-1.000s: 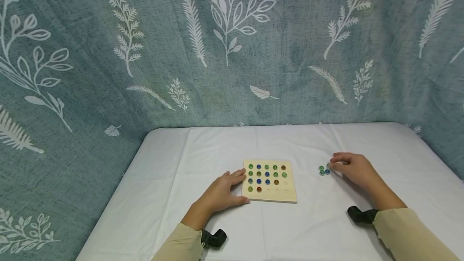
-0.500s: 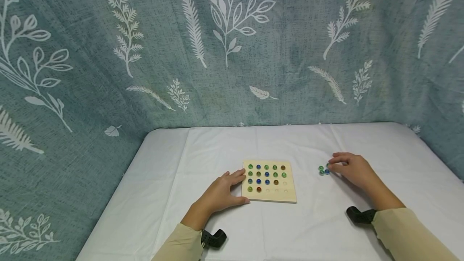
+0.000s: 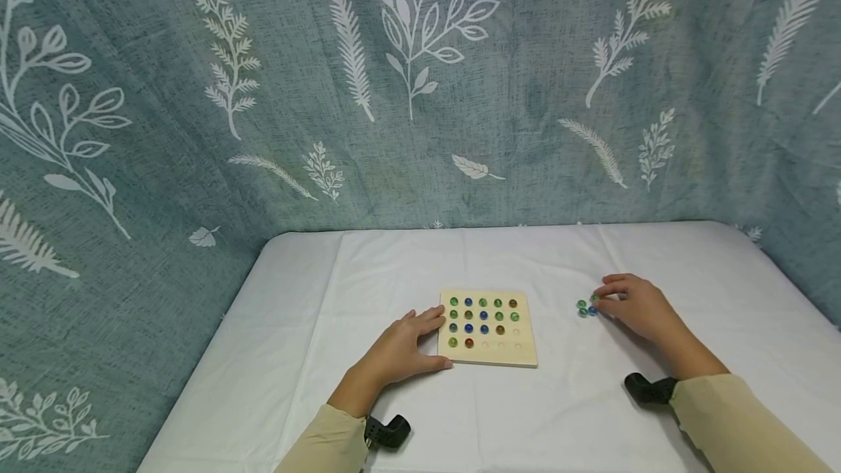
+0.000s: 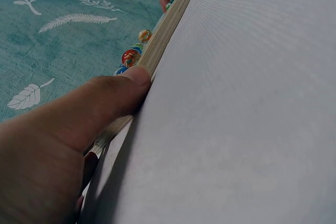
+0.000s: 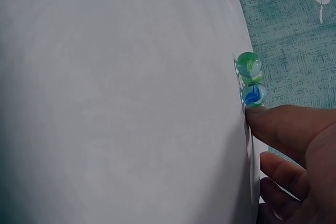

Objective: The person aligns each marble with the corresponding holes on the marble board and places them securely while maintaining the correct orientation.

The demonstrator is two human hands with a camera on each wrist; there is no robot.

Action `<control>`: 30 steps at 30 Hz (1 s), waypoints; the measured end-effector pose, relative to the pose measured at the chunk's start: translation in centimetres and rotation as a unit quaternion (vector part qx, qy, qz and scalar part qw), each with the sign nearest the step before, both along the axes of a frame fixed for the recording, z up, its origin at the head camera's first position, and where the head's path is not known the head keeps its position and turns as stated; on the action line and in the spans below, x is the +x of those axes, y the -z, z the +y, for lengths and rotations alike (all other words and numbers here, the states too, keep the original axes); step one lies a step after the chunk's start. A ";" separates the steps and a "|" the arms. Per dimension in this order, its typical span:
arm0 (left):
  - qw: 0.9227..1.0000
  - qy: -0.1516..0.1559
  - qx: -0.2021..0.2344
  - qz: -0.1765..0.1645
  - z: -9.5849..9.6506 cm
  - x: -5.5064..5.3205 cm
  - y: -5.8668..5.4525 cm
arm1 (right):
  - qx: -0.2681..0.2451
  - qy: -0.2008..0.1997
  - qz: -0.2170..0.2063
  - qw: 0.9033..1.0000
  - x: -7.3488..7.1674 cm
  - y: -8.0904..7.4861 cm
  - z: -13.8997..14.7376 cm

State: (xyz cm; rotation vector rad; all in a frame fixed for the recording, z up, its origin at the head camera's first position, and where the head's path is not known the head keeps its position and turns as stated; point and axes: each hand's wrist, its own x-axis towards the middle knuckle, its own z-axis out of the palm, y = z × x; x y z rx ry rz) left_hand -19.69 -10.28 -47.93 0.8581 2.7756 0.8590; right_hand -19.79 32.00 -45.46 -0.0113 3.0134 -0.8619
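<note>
My left hand (image 3: 399,350) rests against the left side of a pale wooden board (image 3: 528,356), fingers spread along it. In the left wrist view, the thumb (image 4: 118,88) presses the board's edge at a corner. Rows of hollows in the board hold many coloured glass marbles; several hollows near its front right are bare. My right hand (image 3: 640,305) is at a small cluster of loose marbles to the right, thumb and forefinger pinching a green marble (image 3: 594,298). A blue marble (image 5: 253,94) sits right beside the thumb (image 5: 273,121), with a green one (image 5: 249,64) past it.
White cloth (image 3: 368,261) covers the table, with soft creases. Behind and beside it hangs a blue-green curtain (image 3: 407,166) with white leaf prints. A black wrist mount (image 3: 388,431) juts from each sleeve over the cloth.
My right hand has shifted very slightly left and away from me at the loose marbles, and the green marble at its fingertips shows more. The left hand and board have not moved.
</note>
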 end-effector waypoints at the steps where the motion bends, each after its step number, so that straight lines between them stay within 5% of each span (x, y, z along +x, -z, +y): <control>1: 1.000 0.000 0.000 0.000 0.0 0.0 0.0 | 0.000 0.000 -0.001 1.000 0.0 0.0 -0.1; 30: 1.000 -0.005 0.003 -0.008 0.0 0.1 -0.3 | -0.018 0.011 -0.002 1.000 0.2 -0.4 0.2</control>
